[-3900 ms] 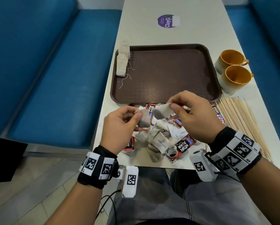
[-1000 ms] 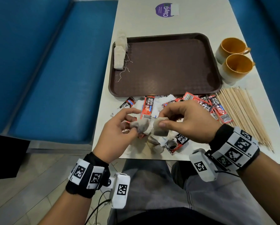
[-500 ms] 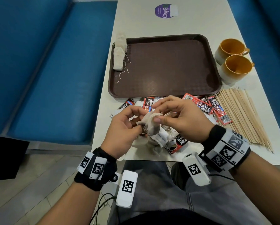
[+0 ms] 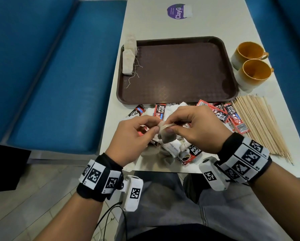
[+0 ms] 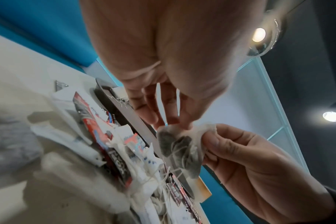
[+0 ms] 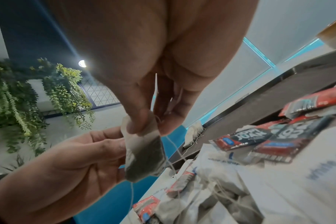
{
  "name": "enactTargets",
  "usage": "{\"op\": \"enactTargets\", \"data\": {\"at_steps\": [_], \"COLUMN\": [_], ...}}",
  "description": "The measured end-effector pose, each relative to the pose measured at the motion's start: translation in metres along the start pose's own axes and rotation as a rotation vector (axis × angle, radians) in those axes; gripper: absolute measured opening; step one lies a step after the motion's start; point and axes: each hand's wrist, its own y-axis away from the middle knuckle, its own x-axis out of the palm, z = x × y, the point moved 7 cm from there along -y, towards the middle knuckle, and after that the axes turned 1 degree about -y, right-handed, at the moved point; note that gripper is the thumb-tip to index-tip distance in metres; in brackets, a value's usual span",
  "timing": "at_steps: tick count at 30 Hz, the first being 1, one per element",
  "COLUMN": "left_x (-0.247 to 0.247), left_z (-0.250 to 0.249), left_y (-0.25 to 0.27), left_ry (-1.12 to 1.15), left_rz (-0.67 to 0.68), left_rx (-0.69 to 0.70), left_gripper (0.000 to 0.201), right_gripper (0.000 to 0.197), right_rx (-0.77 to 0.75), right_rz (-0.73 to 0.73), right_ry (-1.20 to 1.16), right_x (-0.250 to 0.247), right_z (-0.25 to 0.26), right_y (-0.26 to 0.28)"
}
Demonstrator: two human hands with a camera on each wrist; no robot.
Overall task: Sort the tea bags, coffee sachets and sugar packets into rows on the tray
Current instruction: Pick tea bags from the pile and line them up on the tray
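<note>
Tea bag, grey-brown paper pouch with white string (image 4: 166, 136): pinched between my left hand (image 4: 133, 136) and right hand (image 4: 196, 129), above the mixed pile on the white table (image 4: 163, 23), short of the brown plastic tray (image 4: 180, 70). Risks: string looks tangled below; pulling could tear paper or drag sachets along.

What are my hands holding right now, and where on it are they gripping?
A tea bag, pinched along its top edge: left hand at one corner, right hand at the other.
</note>
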Motion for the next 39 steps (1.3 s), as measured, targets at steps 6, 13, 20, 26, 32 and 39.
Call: {"op": "enactTargets", "data": {"at_steps": [6, 13, 20, 26, 32, 39], "left_x": [-0.007, -0.013, -0.008, -0.008, -0.004, -0.003], "left_z": [0.003, 0.019, 0.009, 0.000, -0.003, -0.003], "left_y": [0.003, 0.002, 0.001, 0.003, 0.002, 0.002], "left_ry": [0.094, 0.252, 0.235, 0.233, 0.230, 0.162], "left_rz": [-0.126, -0.204, -0.140, -0.144, -0.067, -0.038], "left_rx": [-0.049, -0.136, -0.047, -0.034, -0.010, -0.015], "left_gripper": [0.015, 0.013, 0.012, 0.022, 0.018, 0.013], "right_gripper": [0.014, 0.013, 0.014, 0.020, 0.014, 0.018], "right_rx": [-0.067, 0.015, 0.039, -0.012, 0.005, 0.069], "right_rz": [-0.042, 0.049, -0.032, -0.066, -0.110, -0.106], "right_ry": [0.000, -0.092, -0.185, -0.109, -0.137, -0.238], "right_x": [-0.005, 0.001, -0.001, -0.009, -0.011, -0.003], "right_z": [0.011, 0.005, 0.007, 0.010, 0.010, 0.005], "right_y": [0.000, 0.003, 0.001, 0.000, -0.001, -0.002]}}
